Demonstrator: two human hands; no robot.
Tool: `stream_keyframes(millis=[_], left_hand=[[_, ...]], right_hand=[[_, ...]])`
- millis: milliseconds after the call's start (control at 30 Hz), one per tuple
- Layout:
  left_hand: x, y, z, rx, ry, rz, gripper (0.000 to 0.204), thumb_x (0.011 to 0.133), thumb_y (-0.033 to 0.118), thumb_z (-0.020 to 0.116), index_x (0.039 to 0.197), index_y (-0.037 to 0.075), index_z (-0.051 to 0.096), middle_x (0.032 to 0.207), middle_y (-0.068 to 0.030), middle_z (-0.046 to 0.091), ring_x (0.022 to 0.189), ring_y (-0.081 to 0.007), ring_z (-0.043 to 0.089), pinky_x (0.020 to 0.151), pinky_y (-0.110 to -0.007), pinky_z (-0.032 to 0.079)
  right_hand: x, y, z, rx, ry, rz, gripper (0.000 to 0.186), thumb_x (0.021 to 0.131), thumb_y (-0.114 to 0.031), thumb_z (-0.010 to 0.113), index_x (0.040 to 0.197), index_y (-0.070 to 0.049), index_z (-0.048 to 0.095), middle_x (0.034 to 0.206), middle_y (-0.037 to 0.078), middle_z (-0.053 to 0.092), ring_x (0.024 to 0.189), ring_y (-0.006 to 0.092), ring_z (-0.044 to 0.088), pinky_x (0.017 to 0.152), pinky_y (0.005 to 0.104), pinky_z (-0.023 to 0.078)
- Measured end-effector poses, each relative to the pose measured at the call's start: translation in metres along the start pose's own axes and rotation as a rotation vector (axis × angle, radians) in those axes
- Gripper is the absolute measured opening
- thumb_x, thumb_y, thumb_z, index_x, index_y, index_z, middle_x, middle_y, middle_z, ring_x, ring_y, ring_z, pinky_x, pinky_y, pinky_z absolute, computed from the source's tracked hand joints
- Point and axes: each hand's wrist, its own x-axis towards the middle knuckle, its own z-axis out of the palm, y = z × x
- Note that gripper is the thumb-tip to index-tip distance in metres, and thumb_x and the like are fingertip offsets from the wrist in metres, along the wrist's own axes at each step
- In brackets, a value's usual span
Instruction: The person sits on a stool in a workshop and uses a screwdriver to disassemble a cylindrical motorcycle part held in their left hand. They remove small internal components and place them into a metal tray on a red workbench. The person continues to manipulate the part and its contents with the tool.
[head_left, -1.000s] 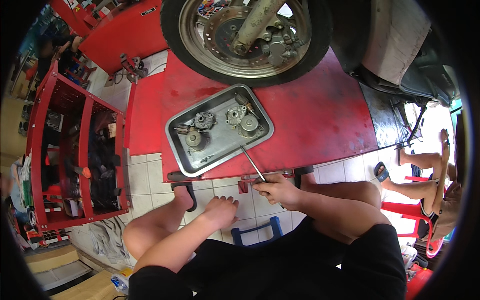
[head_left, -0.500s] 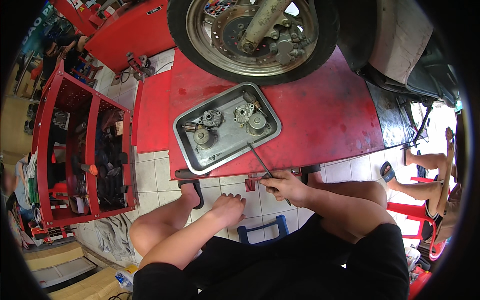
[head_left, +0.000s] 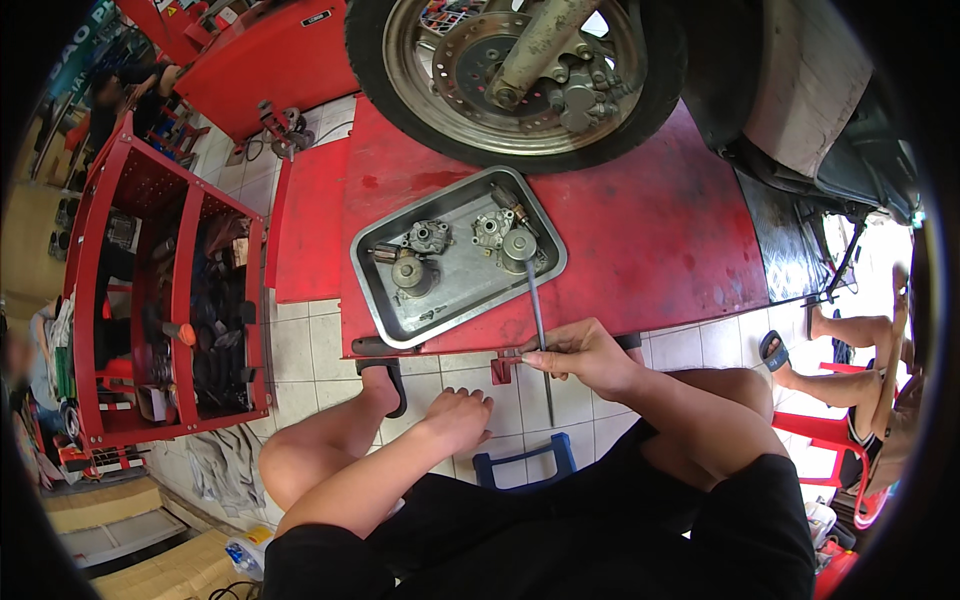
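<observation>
Head view, seated position at the edge of a red lift table [head_left: 640, 230].

Right hand [head_left: 585, 355]: fingers are closed around a long thin metal tool [head_left: 538, 320], gripped near the middle of its shaft. The tool is held nearly upright in the picture; its upper end reaches over the near rim of a metal tray [head_left: 400, 330] and sits at or just beside a round grey part [head_left: 518, 245]. Actual contact between tip and part cannot be told. The lower end of the tool projects below the hand, over the floor tiles [head_left: 300, 350].

Left hand [head_left: 458, 415]: fingers are loosely curled, nothing is held. The hand is rested on the left knee, below the table edge and well apart from the tray.

Tray: set on the table, tilted diagonally, just in front of a motorcycle wheel [head_left: 515, 80]. Several small engine parts are laid in it: two grey castings [head_left: 428, 236] in the middle and a round part [head_left: 410, 272] nearer the left.

A red tool cart [head_left: 160, 290] with open shelves is seen at the left, on the tiles. A blue stool [head_left: 525, 465] is seen between the knees. Another person's sandalled foot [head_left: 775, 350] and leg are seen at the right, near a red chair [head_left: 830, 440].
</observation>
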Motion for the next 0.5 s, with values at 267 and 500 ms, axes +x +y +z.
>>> stream_keyframes(millis=[267,500], left_hand=[[0.001,0.001,-0.001,-0.002,-0.010,0.001,0.048,0.088,0.039,0.066,0.117,0.003,0.057,0.114,-0.0143,0.061,0.110,-0.0319,0.060,0.092,-0.044,0.048],[0.003,0.001,0.000,-0.006,-0.025,-0.009,0.048,0.087,0.039,0.067,0.118,0.003,0.056,0.116,-0.0141,0.061,0.111,-0.0316,0.059,0.093,-0.044,0.048]], right_hand=[[-0.002,-0.012,-0.006,0.295,-0.264,-0.186,0.048,0.094,-0.011,0.062,0.137,0.006,0.047,0.123,0.017,0.064,0.098,0.0200,0.062,0.090,0.0351,0.048],[-0.010,-0.029,0.000,0.152,-0.401,-0.323,0.069,0.094,-0.014,0.061,0.151,0.003,0.026,0.145,0.018,0.047,0.117,0.0233,0.053,0.103,0.0397,0.039]])
